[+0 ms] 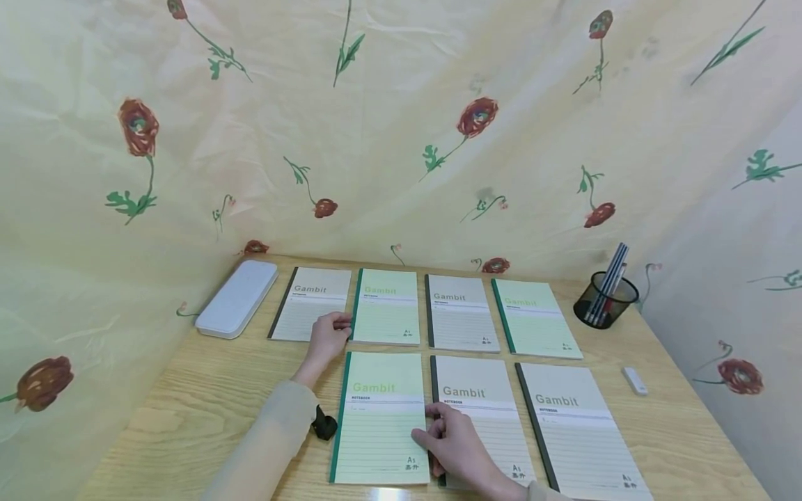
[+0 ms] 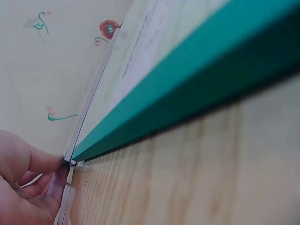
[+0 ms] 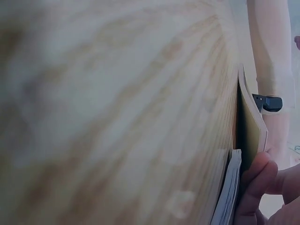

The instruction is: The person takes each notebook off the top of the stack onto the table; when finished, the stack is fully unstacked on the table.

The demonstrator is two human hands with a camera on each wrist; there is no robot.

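Seven Gambit notebooks lie in front of me on the wooden table [image 1: 207,390], in two rows: four in the back row, three in the front. Counted by colour, that is three green-covered and four grey-covered.

My left hand [image 1: 328,339] sits at the back row, fingertips curled onto the right edge of the far-left grey notebook [image 1: 311,303], right where it meets the back-row green notebook [image 1: 385,306]. The left wrist view shows my fingers [image 2: 44,161] pinching at the corner where the two books touch, green spine just beside them.

My right hand [image 1: 452,440] is on the front row, fingers bent onto the right edge of the front green notebook [image 1: 379,416], at the seam with the front middle grey notebook [image 1: 482,410]. The right wrist view shows a fingertip [image 3: 257,173] pressed against the green cover's edge, which stands a little raised off the wood, with the neighbouring book's page stack just beside it.

One white pencil case [image 1: 237,298] lies at the back left. One black mesh pen holder [image 1: 605,300] stands at the back right with several pens in it. One white eraser [image 1: 635,380] lies near the right edge.
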